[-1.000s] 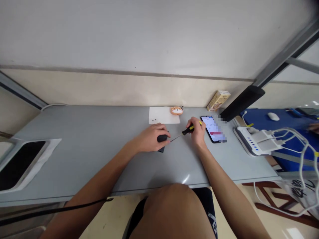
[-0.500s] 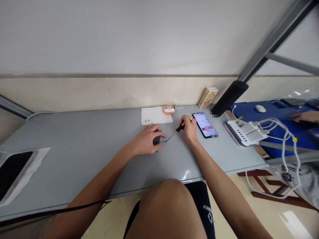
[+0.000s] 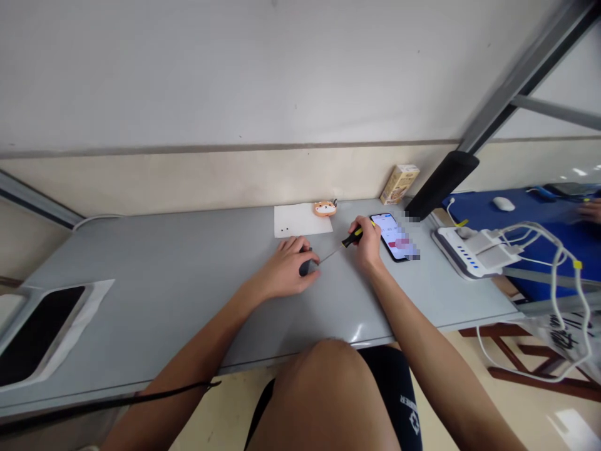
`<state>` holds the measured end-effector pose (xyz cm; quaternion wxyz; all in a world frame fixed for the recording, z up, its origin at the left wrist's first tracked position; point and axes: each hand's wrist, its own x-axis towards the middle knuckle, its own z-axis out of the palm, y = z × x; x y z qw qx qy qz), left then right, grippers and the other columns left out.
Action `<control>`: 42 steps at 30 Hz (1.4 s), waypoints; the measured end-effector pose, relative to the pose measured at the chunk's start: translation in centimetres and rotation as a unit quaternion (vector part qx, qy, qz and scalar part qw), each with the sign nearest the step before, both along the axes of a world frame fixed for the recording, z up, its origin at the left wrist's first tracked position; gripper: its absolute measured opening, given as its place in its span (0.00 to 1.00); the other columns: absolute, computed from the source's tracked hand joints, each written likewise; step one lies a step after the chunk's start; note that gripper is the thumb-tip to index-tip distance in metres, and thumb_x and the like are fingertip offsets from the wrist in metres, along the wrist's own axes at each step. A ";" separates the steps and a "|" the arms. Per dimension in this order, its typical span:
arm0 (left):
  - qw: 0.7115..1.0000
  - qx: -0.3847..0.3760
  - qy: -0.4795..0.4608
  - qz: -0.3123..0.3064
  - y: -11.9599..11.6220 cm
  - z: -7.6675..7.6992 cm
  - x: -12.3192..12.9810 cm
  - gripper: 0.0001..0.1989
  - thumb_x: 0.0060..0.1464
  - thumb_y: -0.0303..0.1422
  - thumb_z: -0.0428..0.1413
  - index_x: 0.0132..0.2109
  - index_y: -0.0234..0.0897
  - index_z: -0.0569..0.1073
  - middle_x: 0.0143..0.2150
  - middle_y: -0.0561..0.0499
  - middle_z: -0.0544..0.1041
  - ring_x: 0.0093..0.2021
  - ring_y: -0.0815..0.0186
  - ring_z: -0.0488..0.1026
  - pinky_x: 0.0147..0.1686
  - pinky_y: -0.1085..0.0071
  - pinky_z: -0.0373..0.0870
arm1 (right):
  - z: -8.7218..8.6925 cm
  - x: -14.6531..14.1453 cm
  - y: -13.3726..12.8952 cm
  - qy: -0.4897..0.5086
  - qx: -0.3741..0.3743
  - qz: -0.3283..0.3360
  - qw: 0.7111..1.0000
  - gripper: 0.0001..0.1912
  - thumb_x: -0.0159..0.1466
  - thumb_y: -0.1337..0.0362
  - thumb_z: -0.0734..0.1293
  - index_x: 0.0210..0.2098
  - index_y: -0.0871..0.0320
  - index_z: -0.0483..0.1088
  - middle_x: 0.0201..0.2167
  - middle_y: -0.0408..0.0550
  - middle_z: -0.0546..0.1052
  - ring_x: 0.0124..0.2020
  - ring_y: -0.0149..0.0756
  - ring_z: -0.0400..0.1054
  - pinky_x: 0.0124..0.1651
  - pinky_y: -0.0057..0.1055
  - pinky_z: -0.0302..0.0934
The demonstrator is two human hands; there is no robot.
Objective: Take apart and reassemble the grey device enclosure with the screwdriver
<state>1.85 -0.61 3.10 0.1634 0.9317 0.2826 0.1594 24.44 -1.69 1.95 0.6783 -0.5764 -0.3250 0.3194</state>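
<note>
My left hand (image 3: 293, 266) is closed around a small dark grey object (image 3: 306, 267) on the desk, its fingers over the far side and thumb on the near side. Most of that object is covered, so I cannot make out its kind. A screwdriver (image 3: 352, 237) with a black and yellow handle is gripped in my right hand (image 3: 367, 241). Its thin metal shaft slants down to the left, and the tip is at the dark object's right side; whether they touch I cannot tell. Behind my left hand lies a white sheet of paper (image 3: 298, 220) bearing two tiny dark pieces (image 3: 284, 230).
An orange animal-face case (image 3: 325, 208) rests on the paper's edge. Right of my right hand are a lit phone (image 3: 397, 238), a small carton (image 3: 399, 184) and a charging station (image 3: 464, 254) with white cables. A tablet-like device (image 3: 40, 332) lies far left. Another person's hand (image 3: 592, 210) shows at right.
The view has swung slightly left, so everything sits farther right. Around the dark object my left fingers have shifted a little. The screwdriver stays in my right hand. The other person's hand moved right.
</note>
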 end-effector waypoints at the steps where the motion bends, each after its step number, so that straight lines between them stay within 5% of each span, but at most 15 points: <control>1: 1.000 0.002 -0.008 0.004 0.1 -0.1 0.0 0.08 0.63 0.39 0.59 0.46 0.43 0.79 0.48 0.46 0.68 0.53 0.55 0.68 0.59 0.52 0.64 | 0.0 0.0 0.0 0.007 -0.001 -0.004 1.000 0.17 0.59 0.56 0.62 0.17 0.56 0.66 0.17 0.41 0.64 0.21 0.29 0.58 0.22 0.28 0.53; 11: 0.995 -0.029 -0.092 -0.004 1.2 -0.4 -0.6 0.09 0.68 0.36 0.55 0.42 0.42 0.80 0.45 0.48 0.72 0.49 0.60 0.70 0.58 0.56 0.66 | -0.7 0.2 0.7 0.079 0.002 -0.027 0.997 0.15 0.57 0.54 0.63 0.19 0.56 0.66 0.18 0.40 0.64 0.20 0.29 0.58 0.21 0.27 0.52; 18: 0.985 0.007 -0.090 0.147 9.5 -0.1 -3.5 0.09 0.63 0.37 0.57 0.39 0.40 0.81 0.39 0.47 0.75 0.45 0.58 0.72 0.52 0.59 0.69 | -1.5 1.4 1.6 0.161 -0.002 -0.063 0.985 0.13 0.56 0.55 0.63 0.21 0.55 0.65 0.21 0.40 0.66 0.20 0.28 0.58 0.19 0.26 0.51; 23: 0.987 0.010 -0.061 0.150 12.7 -0.9 -4.6 0.09 0.60 0.36 0.58 0.41 0.40 0.83 0.39 0.47 0.75 0.42 0.60 0.73 0.49 0.60 0.71 | -1.8 1.3 1.9 0.180 -0.006 -0.067 0.981 0.12 0.54 0.56 0.65 0.20 0.56 0.67 0.20 0.40 0.67 0.19 0.28 0.58 0.18 0.27 0.52; 31: 0.988 -0.007 -0.060 0.145 11.2 -0.5 -6.8 0.15 0.64 0.37 0.54 0.51 0.41 0.81 0.49 0.44 0.78 0.50 0.58 0.75 0.53 0.58 0.73 | -1.8 1.5 1.7 0.175 -0.008 -0.073 0.982 0.10 0.55 0.57 0.65 0.22 0.56 0.66 0.22 0.41 0.69 0.22 0.30 0.61 0.20 0.27 0.53; 35: 0.989 -0.032 -0.065 0.131 7.6 0.7 -7.7 0.15 0.66 0.41 0.54 0.53 0.43 0.79 0.52 0.45 0.78 0.54 0.57 0.75 0.55 0.58 0.74 | -1.2 1.5 1.4 0.169 -0.013 -0.082 0.982 0.11 0.55 0.57 0.64 0.21 0.56 0.67 0.22 0.41 0.68 0.23 0.29 0.60 0.20 0.27 0.51; 38: 0.990 -0.122 -0.045 0.046 4.1 1.2 -7.5 0.22 0.65 0.43 0.58 0.63 0.49 0.72 0.62 0.46 0.74 0.61 0.57 0.72 0.60 0.57 0.71 | -0.6 1.0 0.8 0.150 -0.015 -0.095 0.984 0.11 0.55 0.58 0.66 0.20 0.57 0.69 0.23 0.42 0.69 0.24 0.30 0.61 0.22 0.27 0.53; 42: 0.992 -0.125 -0.014 0.024 1.4 0.7 -6.6 0.33 0.56 0.47 0.66 0.67 0.54 0.68 0.65 0.45 0.69 0.65 0.52 0.68 0.63 0.54 0.68 | 0.1 0.0 -0.4 0.015 0.013 -0.079 0.997 0.16 0.59 0.59 0.64 0.17 0.56 0.69 0.19 0.42 0.67 0.22 0.30 0.58 0.23 0.30 0.52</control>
